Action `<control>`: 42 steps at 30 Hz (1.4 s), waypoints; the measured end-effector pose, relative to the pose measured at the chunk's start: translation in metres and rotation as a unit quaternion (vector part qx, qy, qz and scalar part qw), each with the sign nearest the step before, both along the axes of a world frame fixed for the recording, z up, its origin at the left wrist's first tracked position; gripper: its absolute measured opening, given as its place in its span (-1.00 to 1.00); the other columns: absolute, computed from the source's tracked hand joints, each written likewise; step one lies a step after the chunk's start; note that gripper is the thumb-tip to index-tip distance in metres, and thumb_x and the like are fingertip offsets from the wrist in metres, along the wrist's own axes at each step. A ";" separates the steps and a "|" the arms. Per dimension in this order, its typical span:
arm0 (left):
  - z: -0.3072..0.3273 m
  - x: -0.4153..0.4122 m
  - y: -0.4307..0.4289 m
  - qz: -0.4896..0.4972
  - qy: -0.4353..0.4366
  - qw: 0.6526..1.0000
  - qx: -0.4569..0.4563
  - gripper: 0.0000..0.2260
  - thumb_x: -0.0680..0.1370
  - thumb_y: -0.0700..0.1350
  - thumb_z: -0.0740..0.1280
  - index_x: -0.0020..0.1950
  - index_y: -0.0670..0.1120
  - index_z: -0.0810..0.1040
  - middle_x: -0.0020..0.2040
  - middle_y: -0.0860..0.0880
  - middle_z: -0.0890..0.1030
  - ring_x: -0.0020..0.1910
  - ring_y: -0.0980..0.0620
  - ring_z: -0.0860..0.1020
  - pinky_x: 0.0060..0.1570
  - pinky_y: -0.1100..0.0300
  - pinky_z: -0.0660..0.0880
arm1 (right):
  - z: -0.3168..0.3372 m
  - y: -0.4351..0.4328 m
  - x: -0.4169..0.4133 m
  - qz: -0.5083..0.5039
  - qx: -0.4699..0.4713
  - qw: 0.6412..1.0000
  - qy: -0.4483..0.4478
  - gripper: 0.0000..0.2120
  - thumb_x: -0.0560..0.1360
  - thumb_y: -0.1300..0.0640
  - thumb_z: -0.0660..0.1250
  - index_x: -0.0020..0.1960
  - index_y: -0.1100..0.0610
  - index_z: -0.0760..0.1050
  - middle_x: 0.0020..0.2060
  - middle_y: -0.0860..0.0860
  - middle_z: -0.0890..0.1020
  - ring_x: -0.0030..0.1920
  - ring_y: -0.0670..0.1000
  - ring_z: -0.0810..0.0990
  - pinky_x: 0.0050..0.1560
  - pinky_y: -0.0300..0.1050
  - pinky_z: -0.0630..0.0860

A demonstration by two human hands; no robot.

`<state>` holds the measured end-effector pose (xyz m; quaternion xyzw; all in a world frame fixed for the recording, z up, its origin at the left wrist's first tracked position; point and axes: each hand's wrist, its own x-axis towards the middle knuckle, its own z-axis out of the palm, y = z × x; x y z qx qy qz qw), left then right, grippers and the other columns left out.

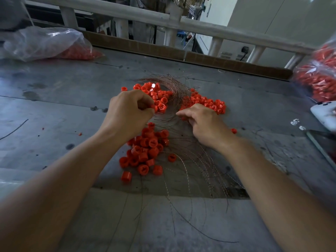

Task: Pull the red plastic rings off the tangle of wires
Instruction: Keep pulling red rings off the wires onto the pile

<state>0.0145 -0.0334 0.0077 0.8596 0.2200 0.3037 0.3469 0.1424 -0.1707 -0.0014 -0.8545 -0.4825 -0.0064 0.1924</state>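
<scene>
- Loose wires fan toward the near edge of the grey worktop, thin and curved, spreading from a knot between the two hands.
- Just left of that fan sits a near heap of red rings; whether each is free of the wire I cannot tell.
- Left hand has thumb and fingertips closed together on one red ring at the edge of the far-left heap.
- Right hand pinches down on the wire knot beside a far-right heap — fingers together, though what exactly sits under them is hidden.
- Step in hand, as I judge it: stripping one ring while the wire is held steady.
- Next move calls for a pull to the left along the strand — away from the right hand, so the ring slides off without dragging the tangle.
- Two plastic bags of rings lie far left and far right.
</scene>
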 end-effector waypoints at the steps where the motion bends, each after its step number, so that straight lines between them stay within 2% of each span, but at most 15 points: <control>1: 0.000 0.000 -0.001 0.001 -0.001 1.000 -0.004 -0.87 0.44 -0.25 0.41 -0.12 -0.02 0.58 -0.27 0.18 0.53 -0.24 0.25 0.52 -0.21 0.46 0.40 | 0.000 0.001 0.000 0.000 -0.002 1.000 0.001 -0.56 0.51 0.40 0.13 0.29 0.05 0.45 0.10 0.03 0.49 0.14 0.00 0.43 0.07 -0.26 0.29; 8: 0.001 -0.002 -0.002 -0.001 0.002 1.000 -0.020 -0.88 0.44 -0.25 0.41 -0.07 -0.08 0.59 -0.25 0.16 0.54 -0.23 0.25 0.52 -0.20 0.45 0.42 | -0.004 0.004 0.002 -0.024 -0.011 1.000 -0.011 -0.56 0.51 0.41 0.13 0.32 0.11 0.40 0.15 0.02 0.45 0.19 0.00 0.41 0.06 -0.29 0.25; 11: 0.001 -0.003 -0.002 -0.001 -0.003 1.000 -0.024 -0.88 0.44 -0.25 0.41 -0.07 -0.07 0.60 -0.25 0.16 0.55 -0.23 0.25 0.53 -0.20 0.45 0.42 | -0.003 0.005 0.001 -0.028 0.010 0.999 -0.018 -0.64 0.52 0.35 0.20 0.28 0.14 0.44 0.15 0.06 0.48 0.18 0.02 0.43 0.06 -0.31 0.24; 15: 0.003 -0.005 -0.002 0.001 -0.019 0.999 -0.030 -0.90 0.44 -0.24 0.41 -0.10 -0.07 0.60 -0.27 0.17 0.55 -0.24 0.23 0.54 -0.21 0.45 0.41 | 0.008 0.002 -0.002 -0.046 0.121 0.991 -0.030 -0.81 0.43 0.25 0.38 0.04 0.19 0.60 -0.04 0.08 0.60 -0.03 -0.01 0.52 -0.02 -0.35 0.33; 18: 0.005 -0.007 -0.002 0.005 -0.033 0.999 -0.034 -0.85 0.43 -0.23 0.42 -0.17 0.03 0.57 -0.29 0.20 0.55 -0.28 0.28 0.53 -0.22 0.48 0.41 | 0.016 -0.002 -0.002 -0.043 0.171 0.984 -0.032 -0.91 0.41 0.22 0.40 -0.09 0.20 0.63 -0.19 -0.02 0.54 -0.16 -0.08 0.48 -0.16 -0.43 0.35; 22: 0.009 -0.012 -0.005 -0.011 -0.067 0.996 -0.051 -0.70 0.42 -0.27 0.41 -0.23 0.15 0.50 -0.25 0.19 0.56 -0.28 0.29 0.54 -0.20 0.50 0.47 | 0.022 -0.008 -0.004 -0.037 0.243 0.969 -0.034 -0.94 0.42 0.24 0.39 -0.12 0.21 0.60 -0.17 -0.03 0.53 -0.10 -0.03 0.52 -0.03 -0.17 0.46; 28: 0.015 -0.018 -0.012 -0.034 -0.106 0.994 -0.019 -0.69 0.41 -0.25 0.42 -0.19 0.19 0.49 -0.22 0.23 0.56 -0.22 0.37 0.52 -0.12 0.56 0.41 | 0.033 -0.016 -0.015 0.017 0.403 0.913 -0.054 -0.94 0.51 0.25 0.27 -0.09 0.26 0.48 -0.23 -0.03 0.52 -0.19 -0.12 0.52 -0.06 -0.36 0.45; 30: 0.017 -0.020 -0.015 -0.067 -0.114 0.991 -0.013 -0.68 0.40 -0.25 0.43 -0.18 0.20 0.50 -0.21 0.22 0.57 -0.20 0.28 0.55 -0.10 0.48 0.47 | 0.036 -0.017 -0.018 0.033 0.429 0.899 -0.084 -0.93 0.52 0.27 0.25 -0.10 0.29 0.46 -0.24 0.00 0.50 -0.19 -0.08 0.52 -0.08 -0.34 0.45; 32: 0.018 -0.022 -0.020 -0.128 -0.109 0.986 -0.016 -0.69 0.38 -0.26 0.44 -0.16 0.18 0.53 -0.18 0.17 0.59 -0.21 0.20 0.57 -0.10 0.35 0.53 | 0.038 -0.018 -0.022 0.053 0.433 0.894 -0.103 -0.91 0.51 0.29 0.24 -0.11 0.32 0.46 -0.25 0.01 0.49 -0.21 -0.12 0.49 -0.09 -0.37 0.43; 34: 0.019 -0.024 -0.025 -0.203 -0.106 0.972 -0.057 -0.73 0.36 -0.25 0.47 -0.15 0.13 0.57 -0.12 0.08 0.62 -0.18 0.15 0.60 -0.13 0.29 0.56 | 0.038 -0.017 -0.026 0.074 0.418 0.899 -0.104 -0.93 0.50 0.31 0.25 -0.13 0.32 0.48 -0.26 0.02 0.48 -0.25 -0.12 0.46 -0.12 -0.38 0.41; 38: 0.022 -0.026 -0.029 -0.305 -0.114 0.920 -0.220 -0.82 0.30 -0.25 0.40 -0.20 0.01 0.65 0.00 0.07 0.66 -0.10 0.11 0.64 -0.17 0.34 0.53 | 0.035 -0.015 -0.034 0.110 0.374 0.913 -0.117 -0.94 0.47 0.34 0.30 -0.17 0.30 0.52 -0.26 0.01 0.47 -0.22 -0.08 0.45 -0.15 -0.39 0.37; 42: 0.021 -0.027 -0.027 -0.328 -0.112 0.895 -0.281 -0.84 0.28 -0.24 0.41 -0.17 -0.10 0.66 -0.11 -0.03 0.68 -0.10 0.01 0.64 -0.13 0.27 0.57 | 0.033 -0.012 -0.039 0.128 0.354 0.920 -0.106 -0.95 0.45 0.32 0.33 -0.16 0.29 0.55 -0.24 0.00 0.46 -0.21 -0.14 0.42 -0.14 -0.47 0.35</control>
